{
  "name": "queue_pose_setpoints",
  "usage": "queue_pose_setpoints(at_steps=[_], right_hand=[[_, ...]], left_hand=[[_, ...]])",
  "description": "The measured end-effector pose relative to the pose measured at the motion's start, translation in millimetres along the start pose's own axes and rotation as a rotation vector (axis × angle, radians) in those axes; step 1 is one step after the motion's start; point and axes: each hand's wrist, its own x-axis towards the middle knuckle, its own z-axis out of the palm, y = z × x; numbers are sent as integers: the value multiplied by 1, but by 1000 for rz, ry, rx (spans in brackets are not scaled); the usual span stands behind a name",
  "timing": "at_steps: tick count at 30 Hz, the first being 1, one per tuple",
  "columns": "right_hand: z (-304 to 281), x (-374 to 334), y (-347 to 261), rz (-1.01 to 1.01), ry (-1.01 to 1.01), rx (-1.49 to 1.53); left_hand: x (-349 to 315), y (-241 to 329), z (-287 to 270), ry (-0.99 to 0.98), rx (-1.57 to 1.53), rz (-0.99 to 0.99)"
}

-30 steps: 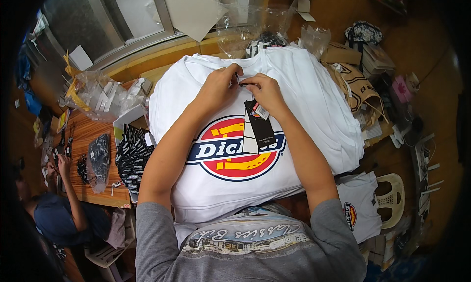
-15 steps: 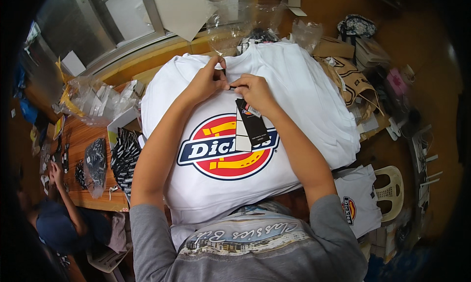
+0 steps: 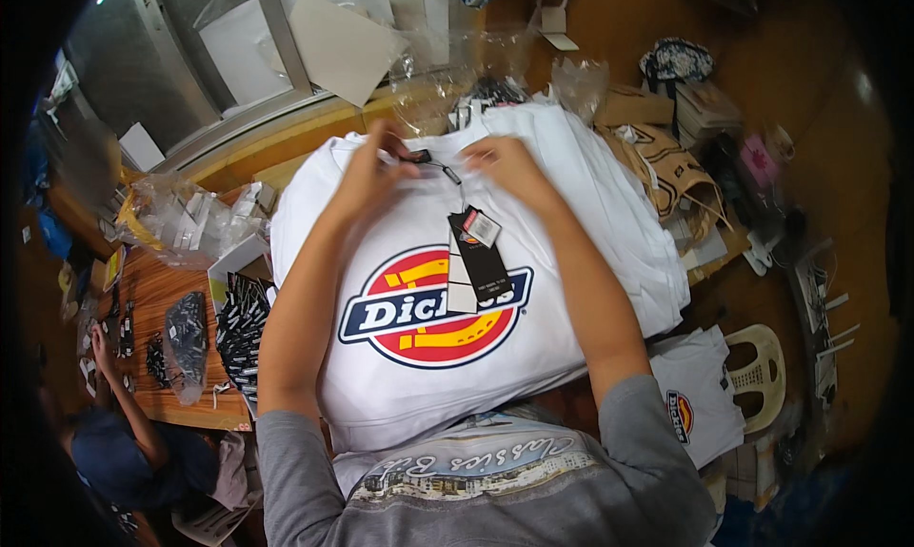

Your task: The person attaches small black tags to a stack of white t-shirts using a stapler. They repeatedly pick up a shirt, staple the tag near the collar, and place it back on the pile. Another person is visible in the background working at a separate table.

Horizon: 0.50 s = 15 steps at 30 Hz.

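I see both forearms reaching up from the lower edge across the white T-shirt, which lies flat on top of a stack of folded white shirts on the tabletop, its round red, yellow and navy chest print facing up. The left hand rests at the shirt's collar, fingers curled and pinched on a small dark fastener at the neckline. The right hand sits just right of it on the same collar edge, fingers bent and pressed down against the fabric; I cannot tell whether they grip anything. A thin string runs from the fastener down to the black-and-white hang tag, which lies on the shirt over the top of the print, between the two forearms.

Left of the shirt are crumpled clear plastic bags and a box of black tags. Beyond the collar lie more clear bags and white cardboard sheets. Right of the shirt are brown printed paper bags, and lower right another folded white printed shirt beside a cream plastic chair. At the lower left another person in a blue top works at the tabletop's edge.
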Motion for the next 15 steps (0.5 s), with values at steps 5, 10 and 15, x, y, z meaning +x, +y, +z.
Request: queue_pose_setpoints(at_steps=[5,10,15], right_hand=[[-88,23,26,304,465,-740],[-87,21,44,240,502,-623],[-81,22,23,277,595,-660]], left_hand=[[-33,-106,-106,36,353,-505],[-79,-136,-129,-256,92,-693],[-88,-125,-154,32,30,-756]])
